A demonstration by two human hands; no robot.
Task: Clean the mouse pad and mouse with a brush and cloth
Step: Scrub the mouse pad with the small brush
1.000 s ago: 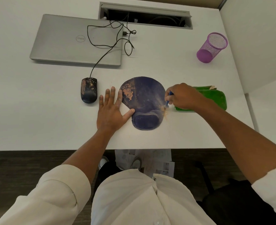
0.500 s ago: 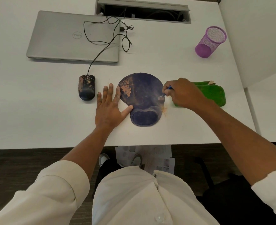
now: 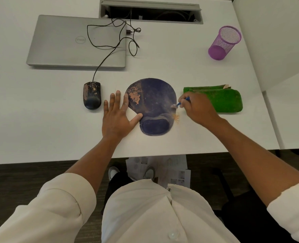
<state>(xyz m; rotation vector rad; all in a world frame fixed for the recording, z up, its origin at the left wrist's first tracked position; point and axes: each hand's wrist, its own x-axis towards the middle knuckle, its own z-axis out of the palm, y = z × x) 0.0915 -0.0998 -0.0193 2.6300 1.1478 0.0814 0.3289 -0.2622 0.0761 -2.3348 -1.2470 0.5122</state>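
Head: brush [image 3: 182,102] bristles toward mouse pad [image 3: 154,102]

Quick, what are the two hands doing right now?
Left hand: open, fingers spread flat, pressing the table and the edge of the mouse pad.
Right hand: closed around a small blue brush, its bristles at the pad's right edge.

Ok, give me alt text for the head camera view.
A right hand brushes orange dust off a dark mouse pad with a small blue brush while the left hand lies flat beside it; a dusty mouse waits.
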